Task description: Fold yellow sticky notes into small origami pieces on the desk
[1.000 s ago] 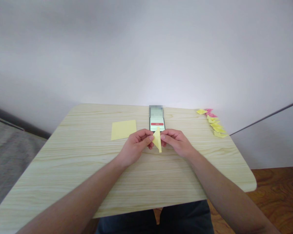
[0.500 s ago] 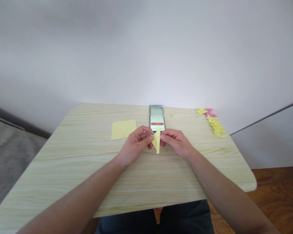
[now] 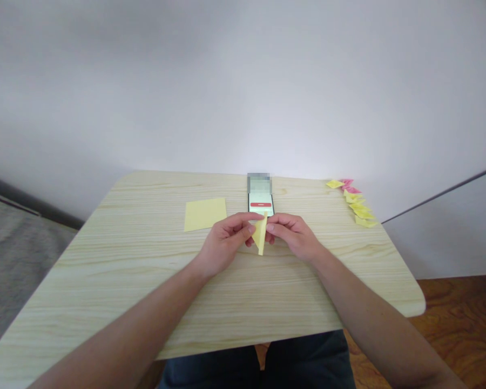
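Note:
A small yellow paper (image 3: 261,235), folded to a narrow triangle, stands on edge just above the light wooden table (image 3: 146,292). My left hand (image 3: 223,243) pinches its left side with thumb and fingers. My right hand (image 3: 292,235) pinches its right side in the same way. Both hands meet at the table's middle, right in front of a phone (image 3: 261,201) with a lit screen.
A flat yellow paper pad (image 3: 204,214) lies left of the phone. Several folded yellow and pink papers (image 3: 355,203) sit in a row at the far right corner. A white wall rises behind the table; wooden floor shows to the right.
The folded paper has narrowed and tilted slightly between my fingers. Both hands have stayed in the same place.

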Demonstrator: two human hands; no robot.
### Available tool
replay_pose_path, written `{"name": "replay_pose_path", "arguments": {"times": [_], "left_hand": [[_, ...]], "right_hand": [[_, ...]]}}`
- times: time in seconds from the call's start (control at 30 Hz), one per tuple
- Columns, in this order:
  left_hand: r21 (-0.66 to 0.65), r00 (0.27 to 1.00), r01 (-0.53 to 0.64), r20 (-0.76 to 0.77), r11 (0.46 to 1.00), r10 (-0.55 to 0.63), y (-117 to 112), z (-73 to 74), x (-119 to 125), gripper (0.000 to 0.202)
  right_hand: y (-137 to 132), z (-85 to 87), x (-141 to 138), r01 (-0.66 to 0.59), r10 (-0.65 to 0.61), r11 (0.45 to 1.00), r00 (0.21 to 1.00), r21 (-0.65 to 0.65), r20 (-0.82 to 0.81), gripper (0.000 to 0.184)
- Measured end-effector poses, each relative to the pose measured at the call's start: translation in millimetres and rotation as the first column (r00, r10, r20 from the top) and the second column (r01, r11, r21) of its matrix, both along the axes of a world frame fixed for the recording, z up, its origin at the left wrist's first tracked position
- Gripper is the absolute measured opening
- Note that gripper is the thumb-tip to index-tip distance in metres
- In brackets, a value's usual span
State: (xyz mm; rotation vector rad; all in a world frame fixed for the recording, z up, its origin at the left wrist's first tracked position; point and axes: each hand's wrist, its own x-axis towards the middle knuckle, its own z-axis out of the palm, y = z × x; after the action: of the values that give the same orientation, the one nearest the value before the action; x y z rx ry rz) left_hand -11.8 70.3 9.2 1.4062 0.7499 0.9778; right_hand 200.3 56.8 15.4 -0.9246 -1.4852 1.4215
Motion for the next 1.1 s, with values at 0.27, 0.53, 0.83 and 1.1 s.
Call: {"name": "replay_pose_path", "arguments": {"times": [0.27,0.53,0.83,1.1], "left_hand": [[-0.001,0.998,-0.036,-0.058,0.999,0.036,-3.8,4.1,2.9,0.026],[0.078,0.989,-0.044,-0.135,0.996,0.054,-6.4,6.4,5.1,0.029],[0.098,0.987,-0.046,-0.147,0.994,0.06,-5.8,4.5,5.3,0.031],[0.068,0.99,-0.041,-0.135,0.997,0.05,-6.7,3.5,5.2,0.033]], "right_hand": [[-1.4,0.4,-2.2,0.026,-0.026,1.0,0.999,0.0,0.033,0.02],[-2.6,-1.0,-2.5,0.069,-0.068,0.997,0.997,-0.041,0.03,0.017],[-2.3,-2.4,-1.3,0.056,-0.055,0.998,0.998,-0.013,0.016,0.015],[-2.3,-1.3,-1.3,0.041,-0.041,0.999,0.999,-0.024,-0.007,0.012]]}}
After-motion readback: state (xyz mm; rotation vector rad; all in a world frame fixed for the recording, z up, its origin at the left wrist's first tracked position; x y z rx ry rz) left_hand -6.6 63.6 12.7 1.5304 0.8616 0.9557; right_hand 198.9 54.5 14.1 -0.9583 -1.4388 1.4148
